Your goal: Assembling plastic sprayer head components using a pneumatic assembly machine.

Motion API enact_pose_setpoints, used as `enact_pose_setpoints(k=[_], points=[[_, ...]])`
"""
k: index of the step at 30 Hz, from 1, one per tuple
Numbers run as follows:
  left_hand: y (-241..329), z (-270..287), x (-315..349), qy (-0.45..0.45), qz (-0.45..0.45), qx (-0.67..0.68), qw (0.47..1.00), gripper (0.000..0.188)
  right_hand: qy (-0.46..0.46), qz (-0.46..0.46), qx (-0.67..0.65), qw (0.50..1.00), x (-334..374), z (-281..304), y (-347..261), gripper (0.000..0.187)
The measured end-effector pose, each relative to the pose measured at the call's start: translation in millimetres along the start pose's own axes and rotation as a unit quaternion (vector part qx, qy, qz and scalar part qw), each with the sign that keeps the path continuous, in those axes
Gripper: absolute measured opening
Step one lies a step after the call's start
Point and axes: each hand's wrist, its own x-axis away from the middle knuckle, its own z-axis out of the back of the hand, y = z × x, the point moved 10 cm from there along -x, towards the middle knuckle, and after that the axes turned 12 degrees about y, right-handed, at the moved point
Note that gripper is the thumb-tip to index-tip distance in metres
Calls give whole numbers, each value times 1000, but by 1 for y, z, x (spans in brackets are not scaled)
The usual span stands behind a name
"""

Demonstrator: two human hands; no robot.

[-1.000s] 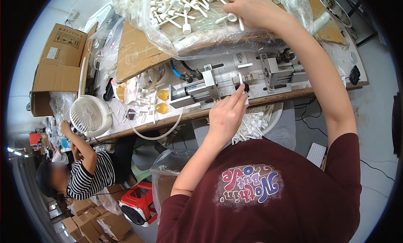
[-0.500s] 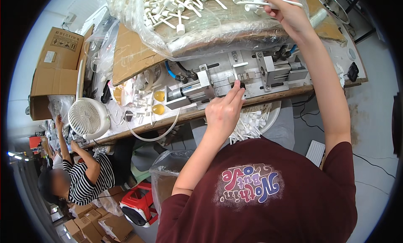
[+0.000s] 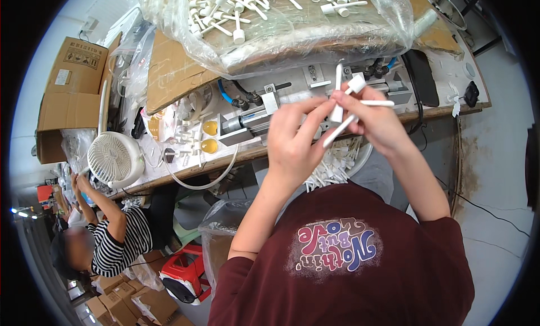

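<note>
Both my hands meet over the metal fixture at the bench's front edge. My right hand [image 3: 379,120] is closed around several white plastic stemmed caps, whose stems and one ribbed cap [image 3: 356,83] stick out at different angles. My left hand [image 3: 295,137] pinches with thumb and forefinger at one upright white stemmed cap [image 3: 338,78], fingertips touching those of the right hand. Behind the hands lies the clamping fixture [image 3: 250,123] with its metal cylinders; its middle is largely hidden. Farther back, a heap of the same white caps [image 3: 242,11] rests on clear plastic sheeting.
Under the bench edge, a tub of white stems [image 3: 332,171] sits before me. To the left are yellow-topped round pieces [image 3: 210,137], a white fan [image 3: 115,159] and a cardboard box [image 3: 76,95]. A co-worker in a striped shirt [image 3: 126,244] sits at left. A dark flat object [image 3: 421,78] lies right.
My right hand has come down from the heap with white stemmed caps to meet the left. My left hand has lifted off the fixture's middle. The co-worker's hands have drawn together.
</note>
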Motion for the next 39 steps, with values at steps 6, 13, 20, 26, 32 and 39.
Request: enact_pose_setpoints(k=[6, 13, 20, 26, 32, 39], points=[[-20, -5, 22, -5, 199, 186, 962, 35, -4, -46, -47, 998, 13, -1, 23, 17], [-28, -15, 55, -62, 140, 3, 988, 32, 54, -19, -153, 986, 14, 33, 32, 18], [-23, -36, 53, -116, 50, -126, 984, 24, 120, 96, -45, 987, 32, 48, -2, 17], [-25, -38, 50, -154, 54, -102, 981, 26, 170, 302, 95, 933, 46, 48, -41, 14], [-15, -27, 43, -100, 82, -61, 990, 33, 150, 197, -77, 966, 34, 42, -10, 19], [17, -15, 25, -10, 26, 62, 998, 47, 92, 94, -178, 975, 33, -6, 19, 21]])
